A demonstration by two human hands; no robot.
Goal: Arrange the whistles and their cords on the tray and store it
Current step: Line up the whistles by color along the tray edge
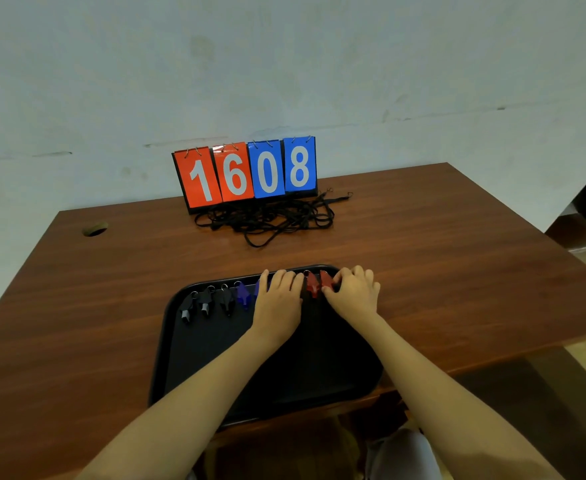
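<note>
A black tray [215,344] lies on the table in front of me, its near edge hanging over the table's front. Along its far rim runs a row of whistles: three black whistles [206,303], blue whistles [244,295] and two red whistles [313,285]. My left hand [279,303] lies flat over the middle of the row, hiding part of the blue ones. My right hand [353,294] pinches the rightmost red whistle [326,280]. A tangled heap of black cords [267,216] lies on the table beyond the tray.
A flip scoreboard [246,173] reading 1608 stands at the table's back edge, right behind the cords. A round cable hole [95,229] is in the far left of the wooden table [440,258]. A wall rises behind.
</note>
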